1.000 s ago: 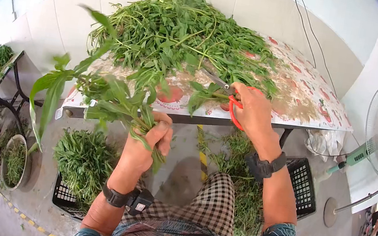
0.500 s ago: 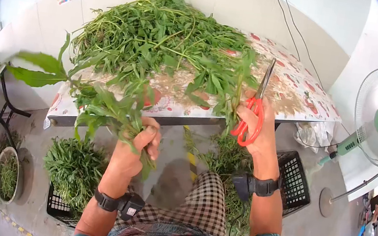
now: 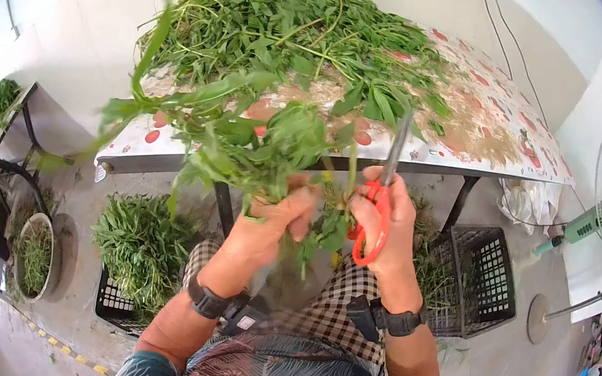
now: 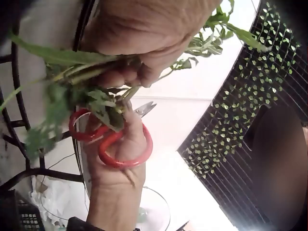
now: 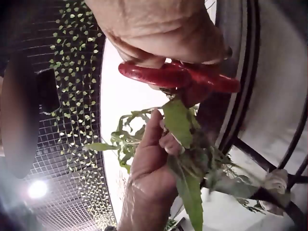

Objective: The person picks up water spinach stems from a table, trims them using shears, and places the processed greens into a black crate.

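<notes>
Two hands meet before me below the desk (image 3: 476, 163) edge: my left hand (image 3: 272, 223) clamps the leafy bunch (image 3: 245, 145), stems down, tops up-left; just right, my right hand (image 3: 382, 219) grips red scissors (image 3: 375, 215), blades pointing up.

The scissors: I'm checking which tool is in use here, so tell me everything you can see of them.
The scissors have glossy red loop handles, plastic by the look, and slim grey metal blades. The right hand holds them, fingers through the loops, blades pointing up and away toward the table edge. They sit just below the table's front edge, beside the bunch of greens gripped by the left hand. Loose stems brush the handles.
</notes>
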Available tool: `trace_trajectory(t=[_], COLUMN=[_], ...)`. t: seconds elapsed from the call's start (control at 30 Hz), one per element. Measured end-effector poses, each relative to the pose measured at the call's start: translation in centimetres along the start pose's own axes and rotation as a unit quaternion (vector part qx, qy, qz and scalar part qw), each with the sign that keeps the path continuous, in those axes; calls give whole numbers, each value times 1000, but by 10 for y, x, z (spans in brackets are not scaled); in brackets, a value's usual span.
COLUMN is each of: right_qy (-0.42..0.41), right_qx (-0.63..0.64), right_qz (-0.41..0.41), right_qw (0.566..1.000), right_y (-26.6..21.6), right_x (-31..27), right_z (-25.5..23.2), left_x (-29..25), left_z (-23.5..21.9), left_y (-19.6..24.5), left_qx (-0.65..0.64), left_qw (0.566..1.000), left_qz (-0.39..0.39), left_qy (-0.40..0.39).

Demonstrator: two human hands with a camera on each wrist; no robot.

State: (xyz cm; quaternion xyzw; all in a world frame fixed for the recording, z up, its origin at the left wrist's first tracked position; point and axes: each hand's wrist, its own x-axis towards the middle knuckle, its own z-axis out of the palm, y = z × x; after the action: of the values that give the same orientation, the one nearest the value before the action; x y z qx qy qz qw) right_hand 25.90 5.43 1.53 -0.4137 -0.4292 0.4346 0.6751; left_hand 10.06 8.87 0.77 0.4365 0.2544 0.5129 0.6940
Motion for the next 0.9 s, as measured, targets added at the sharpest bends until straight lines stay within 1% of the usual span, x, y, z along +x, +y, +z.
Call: trace_trajectory(t=[0.03,0.07,0.17,0.2,0.3,0.33,0.4,0.43,0.5,0.53,0.57,0.6,0.67,0.7,0.77,0.8,0.9], right_qy=[13,40,47,50,43,42,41,42,15,3,-9,1,53,81,105,111,125], right_qx=[21,63,167,175,130,105,104,103,49,26,3,37,58,68,115,131,187], right_qz=[-18,-4,28,41,46,46,51,54,61,59,57,76,77,78,91,95,112], right_qw=[1000,997,984,982,989,993,992,992,997,998,998,996,994,991,984,980,968], right_y=[3,3,8,7,22,26,30,33,43,47,50,50,56,58,61,66,70], right_x=[1,-1,-2,-5,-14,-16,-20,-23,-28,-31,-34,-37,-38,-38,-39,-40,-41], right_z=[-5,-11,-26,-24,-26,-26,-26,-26,-27,-24,-22,-20,-24,-29,-36,-38,-39], left_x=[-1,-2,-3,-4,-7,-8,-8,-7,-5,-6,-5,-3,-3,-4,-5,-10,-10], left_z=[-4,-8,-16,-16,-8,-8,-6,-5,-3,1,-2,-5,-11,-15,-23,-15,-18], left_y=[1,0,-3,-3,-7,-9,-14,-18,-29,-36,-41,-46,-50,-53,-59,-55,-60], left_qx=[-8,-17,-55,-64,-48,-42,-33,1,70,104,115,125,134,129,121,148,155], left_qw=[1000,1000,998,997,998,997,994,994,991,991,990,989,986,983,977,975,971], left_qz=[-5,-10,-28,-44,-49,-63,-92,-88,-78,-62,-68,-74,-99,-119,-152,-154,-167], left_qy=[-1,-1,-2,-6,-13,-26,-55,-65,-88,-56,-44,-34,-17,-42,-90,-58,-77])
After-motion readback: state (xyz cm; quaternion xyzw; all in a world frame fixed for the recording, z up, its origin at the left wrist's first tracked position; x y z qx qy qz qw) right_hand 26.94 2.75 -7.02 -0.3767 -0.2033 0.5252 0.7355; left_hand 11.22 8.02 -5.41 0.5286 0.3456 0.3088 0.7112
